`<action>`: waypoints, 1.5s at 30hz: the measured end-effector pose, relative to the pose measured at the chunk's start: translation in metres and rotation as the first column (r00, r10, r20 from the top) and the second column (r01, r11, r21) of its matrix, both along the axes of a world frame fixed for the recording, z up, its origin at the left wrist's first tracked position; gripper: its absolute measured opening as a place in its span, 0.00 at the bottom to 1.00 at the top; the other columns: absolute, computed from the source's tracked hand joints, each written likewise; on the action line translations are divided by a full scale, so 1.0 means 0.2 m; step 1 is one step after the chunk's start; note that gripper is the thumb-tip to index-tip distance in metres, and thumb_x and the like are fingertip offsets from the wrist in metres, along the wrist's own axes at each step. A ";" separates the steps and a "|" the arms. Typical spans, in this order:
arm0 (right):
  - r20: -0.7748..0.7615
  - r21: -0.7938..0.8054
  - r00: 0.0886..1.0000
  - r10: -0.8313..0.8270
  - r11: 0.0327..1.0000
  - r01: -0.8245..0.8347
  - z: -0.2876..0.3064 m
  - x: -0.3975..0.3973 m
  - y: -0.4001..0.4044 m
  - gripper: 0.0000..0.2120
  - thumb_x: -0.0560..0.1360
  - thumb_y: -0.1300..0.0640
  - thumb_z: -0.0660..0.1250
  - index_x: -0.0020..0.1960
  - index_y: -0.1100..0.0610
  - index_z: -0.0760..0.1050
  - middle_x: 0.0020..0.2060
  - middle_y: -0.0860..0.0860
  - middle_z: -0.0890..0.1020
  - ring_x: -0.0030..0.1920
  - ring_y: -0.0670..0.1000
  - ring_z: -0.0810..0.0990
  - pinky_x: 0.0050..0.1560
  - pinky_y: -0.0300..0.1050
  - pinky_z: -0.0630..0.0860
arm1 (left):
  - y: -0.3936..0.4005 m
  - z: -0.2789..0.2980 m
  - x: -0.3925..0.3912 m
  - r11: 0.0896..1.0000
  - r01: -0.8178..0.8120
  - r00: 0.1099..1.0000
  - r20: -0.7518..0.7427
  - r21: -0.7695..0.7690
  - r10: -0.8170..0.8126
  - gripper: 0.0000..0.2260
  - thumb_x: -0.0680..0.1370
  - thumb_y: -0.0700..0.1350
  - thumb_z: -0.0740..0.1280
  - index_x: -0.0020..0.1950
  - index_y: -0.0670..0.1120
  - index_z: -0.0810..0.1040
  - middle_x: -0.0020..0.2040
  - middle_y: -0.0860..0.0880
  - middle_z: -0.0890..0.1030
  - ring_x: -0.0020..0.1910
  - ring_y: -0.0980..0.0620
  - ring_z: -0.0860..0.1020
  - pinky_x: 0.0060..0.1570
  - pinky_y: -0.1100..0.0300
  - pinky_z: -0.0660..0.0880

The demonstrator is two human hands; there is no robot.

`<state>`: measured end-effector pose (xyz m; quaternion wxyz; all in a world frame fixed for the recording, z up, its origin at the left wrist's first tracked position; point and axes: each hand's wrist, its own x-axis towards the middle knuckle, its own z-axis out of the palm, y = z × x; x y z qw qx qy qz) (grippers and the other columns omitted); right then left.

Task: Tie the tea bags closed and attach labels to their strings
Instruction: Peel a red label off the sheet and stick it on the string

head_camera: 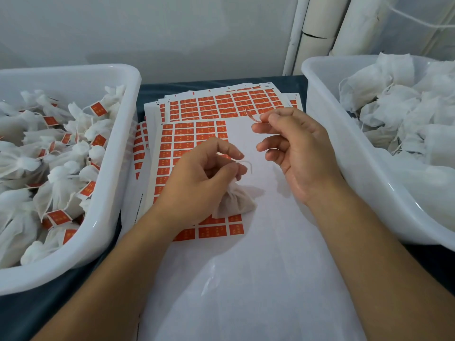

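the tea bag [235, 201] is a small white fabric pouch, gathered at the neck, its plump bottom resting on the label sheet [197, 143] in the middle of the surface [418, 257]. the left hand [197, 173] holds it at the neck, fingers curled round the gather, and a thin white string [247, 164] loops out just past the fingertips. the right hand [299, 148] is raised just beyond and to the right of it, thumb and forefinger pinching one small orange label [253, 118] peeled free, its end curling; the other fingers are loosely bent and hold nothing.

the sheet is partly stripped: orange labels remain down its left part and along a short row at the bottom, while the right part is bare white backing. more full sheets [229, 102] lie fanned behind it.

two white plastic tubs hem the work in. the left tub [115, 193] holds tied bags with orange labels on their strings, too heaped to count. the right tub [344, 168] holds plain white bags without labels, also too many to count. the open room is the strip between the tubs, with bare white paper toward the near edge.
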<state>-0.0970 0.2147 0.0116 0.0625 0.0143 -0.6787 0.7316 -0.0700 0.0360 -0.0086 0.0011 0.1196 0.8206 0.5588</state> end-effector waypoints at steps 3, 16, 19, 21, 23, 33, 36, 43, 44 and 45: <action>-0.009 -0.012 1.000 0.014 1.000 -0.014 0.00 0.00 0.00 0.07 0.82 0.52 0.64 0.52 0.51 0.81 0.46 0.47 0.87 0.42 0.51 0.86 0.41 0.40 0.80 | 0.00 0.01 0.00 0.997 -0.010 1.000 -0.028 0.077 0.012 0.07 0.83 0.41 0.66 0.50 0.52 0.80 0.46 0.59 0.86 0.47 0.57 0.86 0.42 0.69 0.80; -0.234 0.328 0.935 0.266 0.927 -0.182 0.01 0.05 0.01 0.04 0.80 0.62 0.64 0.52 0.54 0.71 0.36 0.48 0.81 0.33 0.52 0.81 0.35 0.41 0.79 | 0.01 0.02 0.01 0.980 -0.098 0.995 -0.017 0.173 0.102 0.13 0.81 0.40 0.69 0.63 0.54 0.83 0.59 0.58 0.84 0.44 0.57 0.87 0.40 0.68 0.80; -0.247 0.492 0.910 0.333 0.852 -0.178 -0.01 0.07 0.00 0.05 0.81 0.61 0.65 0.52 0.53 0.70 0.38 0.44 0.79 0.37 0.50 0.82 0.38 0.40 0.79 | 0.00 0.02 0.01 0.984 -0.064 0.997 -0.034 0.165 0.070 0.16 0.81 0.37 0.69 0.66 0.53 0.81 0.61 0.57 0.83 0.44 0.55 0.87 0.41 0.66 0.81; -0.252 0.577 0.902 0.351 0.803 -0.151 -0.01 0.08 -0.01 0.07 0.81 0.60 0.66 0.51 0.51 0.69 0.40 0.43 0.79 0.40 0.47 0.82 0.40 0.36 0.78 | 0.00 0.01 0.01 0.986 -0.040 0.998 -0.040 0.163 0.047 0.20 0.80 0.34 0.69 0.69 0.52 0.80 0.62 0.57 0.83 0.45 0.54 0.87 0.42 0.65 0.82; -0.255 0.618 0.901 0.352 0.776 -0.128 -0.01 0.08 -0.01 0.07 0.81 0.60 0.67 0.51 0.52 0.69 0.42 0.43 0.79 0.42 0.45 0.81 0.41 0.34 0.77 | 0.00 0.01 0.01 0.987 -0.022 0.999 -0.044 0.161 0.030 0.22 0.79 0.33 0.69 0.70 0.53 0.80 0.62 0.58 0.83 0.45 0.53 0.87 0.42 0.64 0.82; -0.327 0.626 0.880 0.345 0.777 -0.072 0.01 0.09 -0.01 0.09 0.80 0.58 0.67 0.50 0.49 0.67 0.44 0.45 0.80 0.43 0.45 0.82 0.42 0.34 0.79 | 0.00 0.03 0.03 0.981 0.023 1.000 -0.008 0.195 -0.022 0.23 0.80 0.36 0.70 0.72 0.54 0.77 0.63 0.57 0.83 0.43 0.51 0.87 0.41 0.62 0.83; -0.349 0.622 0.875 0.337 0.781 -0.053 0.01 0.10 -0.02 0.10 0.80 0.58 0.67 0.49 0.48 0.67 0.43 0.42 0.80 0.44 0.44 0.82 0.42 0.35 0.80 | 0.01 0.04 0.03 0.977 0.017 1.000 0.001 0.212 -0.017 0.23 0.79 0.36 0.71 0.72 0.54 0.77 0.64 0.56 0.82 0.43 0.51 0.87 0.41 0.63 0.82; -0.330 0.662 0.899 0.288 0.750 0.003 0.01 0.10 -0.02 0.10 0.80 0.57 0.70 0.49 0.50 0.67 0.44 0.49 0.82 0.42 0.49 0.83 0.43 0.41 0.81 | 0.01 0.04 0.03 0.978 0.006 1.000 0.000 0.209 -0.006 0.23 0.79 0.36 0.71 0.71 0.55 0.77 0.62 0.58 0.83 0.43 0.52 0.87 0.41 0.64 0.82; -0.332 0.663 0.900 0.284 0.749 0.008 0.01 0.10 -0.03 0.11 0.80 0.56 0.70 0.48 0.50 0.67 0.43 0.48 0.82 0.41 0.48 0.83 0.42 0.39 0.81 | 0.01 0.03 0.03 0.978 0.006 1.000 0.001 0.210 -0.007 0.23 0.79 0.36 0.71 0.71 0.55 0.77 0.61 0.58 0.84 0.43 0.51 0.87 0.41 0.64 0.82; -0.333 0.664 0.901 0.279 0.748 0.014 0.01 0.10 -0.03 0.11 0.80 0.56 0.71 0.48 0.50 0.67 0.42 0.48 0.82 0.40 0.47 0.82 0.41 0.37 0.80 | 0.01 0.03 0.03 0.977 0.008 1.000 0.003 0.214 -0.008 0.23 0.80 0.36 0.70 0.71 0.55 0.77 0.61 0.57 0.84 0.43 0.51 0.87 0.41 0.63 0.82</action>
